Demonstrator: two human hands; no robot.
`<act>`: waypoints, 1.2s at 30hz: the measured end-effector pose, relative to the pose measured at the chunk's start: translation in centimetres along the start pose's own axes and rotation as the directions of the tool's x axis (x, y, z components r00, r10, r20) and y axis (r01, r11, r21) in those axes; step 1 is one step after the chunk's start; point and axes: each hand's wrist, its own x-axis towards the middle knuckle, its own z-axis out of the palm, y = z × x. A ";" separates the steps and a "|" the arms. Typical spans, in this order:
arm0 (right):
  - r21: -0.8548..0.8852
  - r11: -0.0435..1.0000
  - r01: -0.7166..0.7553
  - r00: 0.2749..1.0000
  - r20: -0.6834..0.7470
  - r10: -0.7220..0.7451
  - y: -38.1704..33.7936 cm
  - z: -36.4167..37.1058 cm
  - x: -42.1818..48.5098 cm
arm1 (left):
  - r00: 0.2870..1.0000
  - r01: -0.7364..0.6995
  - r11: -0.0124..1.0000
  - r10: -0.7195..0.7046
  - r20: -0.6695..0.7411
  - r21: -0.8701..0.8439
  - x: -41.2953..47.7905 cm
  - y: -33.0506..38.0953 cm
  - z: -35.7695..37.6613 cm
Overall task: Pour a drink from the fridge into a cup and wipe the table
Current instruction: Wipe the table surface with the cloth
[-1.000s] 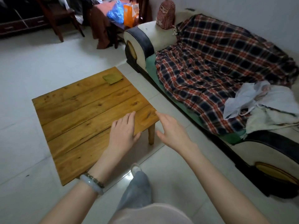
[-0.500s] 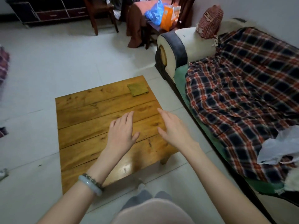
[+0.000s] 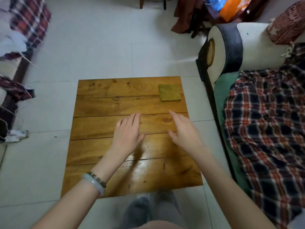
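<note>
Low wooden worktop point(image 3: 102, 146), plank top, sits on pale tile floor point(image 3: 99, 52), seen from above. Both hands hover over its middle, palms down, nothing held.

L hand point(image 3: 127, 134): fingers together and flat, pointing away from the body, thumb out to the right; grip is spread, clamped on nothing. Can't tell if palm touches the wood or floats just above; a dark shadow lies under it toward the near edge. Two bracelets point(image 3: 94, 182) on the L wrist, one pale and smooth, one beaded and dark.

R hand point(image 3: 184, 134): tilted more on edge, fingers extended fwd, thumb toward the L hand; grip also apart, empty. The hands are near each other but not touching.

Folded olive-green cloth point(image 3: 169, 92) lies flat at the far right corner of the worktop, well apart from both hands, untouched. No cup, drink or fridge in view.

Sofa point(image 3: 231, 47) w/ cream and dark armrest stands just right of the worktop, a plaid blanket point(image 3: 264, 121) draped over its seat. More plaid fabric point(image 3: 28, 19) and loose clothes at the left edge. Orange bag point(image 3: 231, 9) and blue bag point(image 3: 216, 2) at top. Person's grey trouser legs point(image 3: 148, 210) show at the near edge of the worktop.
</note>
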 end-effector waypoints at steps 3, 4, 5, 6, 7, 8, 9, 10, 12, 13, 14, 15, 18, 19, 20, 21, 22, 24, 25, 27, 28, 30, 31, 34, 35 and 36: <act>0.021 1.000 -0.011 0.999 0.052 0.010 2.4 0.2 4.4 | 0.998 0.043 0.999 -0.043 0.048 0.009 3.5 -0.7 1.6; 0.029 0.999 -0.020 0.997 0.072 0.018 3.3 0.4 5.9 | 0.996 0.054 0.998 -0.055 0.067 0.012 4.8 -0.9 2.2; 0.038 0.999 -0.027 0.995 0.094 0.023 4.3 0.5 7.5 | 0.994 0.063 0.998 -0.064 0.085 0.010 6.0 -1.2 2.9; 0.045 0.998 -0.034 0.993 0.116 0.029 5.2 0.8 9.1 | 0.991 0.069 0.998 -0.069 0.111 0.008 7.1 -1.5 3.7; 0.048 0.998 -0.040 0.990 0.133 0.034 6.2 1.2 10.6 | 0.988 0.071 0.997 -0.072 0.136 0.012 8.3 -1.7 4.6; 0.045 0.998 -0.038 0.989 0.145 0.031 7.1 1.8 12.3 | 0.985 0.075 0.997 -0.077 0.156 0.018 9.4 -2.0 5.6; 0.039 0.999 -0.029 0.988 0.151 0.023 8.0 2.6 13.8 | 0.982 0.081 0.997 -0.082 0.170 0.015 10.4 -2.3 6.8; 0.031 0.999 -0.017 0.989 0.149 0.012 8.9 3.5 15.4 | 0.980 0.094 0.996 -0.094 0.178 0.006 11.5 -2.6 8.0; 0.015 1.000 0.016 0.991 0.132 -0.018 10.7 5.8 18.5 | 0.970 0.130 0.991 -0.125 0.207 -0.011 13.4 -3.1 10.5; 0.013 0.999 0.033 0.992 0.118 -0.035 11.5 7.1 19.9 | 0.965 0.148 0.989 -0.141 0.221 -0.018 14.2 -3.3 11.8; 0.012 0.999 0.041 0.994 0.104 -0.042 12.4 8.5 21.1 | 0.958 0.166 0.986 -0.154 0.241 -0.030 14.9 -3.5 13.2; 0.016 0.999 0.037 0.995 0.091 -0.038 13.3 10.0 22.2 | 0.950 0.182 0.982 -0.165 0.266 -0.041 15.4 -3.8 14.6; 0.030 0.999 0.040 0.998 0.039 -0.041 16.0 14.1 25.7 | 0.922 0.206 0.978 -0.181 0.341 -0.039 16.5 -4.4 18.4; 0.022 0.999 0.050 0.998 0.024 -0.050 17.0 15.3 26.9 | 0.916 0.205 0.979 -0.183 0.356 -0.024 16.7 -4.7 19.5; 0.011 0.999 0.051 0.998 0.021 -0.051 17.8 16.3 28.2 | 0.913 0.201 0.980 -0.187 0.363 -0.002 17.0 -4.9 20.5; -0.005 0.999 0.049 0.998 0.031 -0.049 18.6 17.2 29.3 | 0.911 0.202 0.979 -0.192 0.366 0.011 17.3 -5.2 21.4; -0.030 0.998 0.051 0.997 0.055 -0.049 19.2 18.1 30.3 | 0.906 0.207 0.978 -0.198 0.375 0.016 17.4 -5.4 22.1; -0.077 0.994 0.078 0.993 0.092 -0.071 20.0 19.8 31.8 | 0.901 0.217 0.976 -0.208 0.382 0.018 17.7 -5.5 23.5; -0.088 0.991 0.096 0.992 0.094 -0.087 20.4 20.6 32.4 | 0.901 0.214 0.977 -0.206 0.381 0.020 17.8 -5.5 24.1; -0.100 0.989 0.106 0.992 0.085 -0.098 20.9 21.9 33.5 | 0.900 0.201 0.979 -0.196 0.389 0.029 17.9 -5.5 25.2; -0.115 0.989 0.090 0.993 0.083 -0.081 21.1 22.5 33.9 | 0.901 0.195 0.980 -0.196 0.386 0.042 17.8 -5.5 25.7; -0.151 0.988 0.024 0.995 0.097 -0.010 21.5 23.4 34.7 | 0.905 0.195 0.979 -0.202 0.375 0.055 17.6 -5.6 26.4; -0.168 0.986 -0.016 0.992 0.121 0.037 21.7 23.8 35.0 | 0.907 0.197 0.979 -0.203 0.368 0.055 17.6 -5.6 26.7; -0.190 0.978 -0.081 0.976 0.181 0.117 22.0 24.7 35.8 | 0.920 0.187 0.980 -0.199 0.338 0.068 17.4 -5.7 27.1; -0.190 0.978 -0.084 0.977 0.180 0.119 22.0 24.9 35.9 | 0.922 0.186 0.980 -0.199 0.332 0.071 17.4 -5.7 27.2; -0.187 0.979 -0.084 0.979 0.170 0.117 21.9 25.1 35.9 | 0.923 0.186 0.980 -0.199 0.328 0.071 17.3 -5.7 27.3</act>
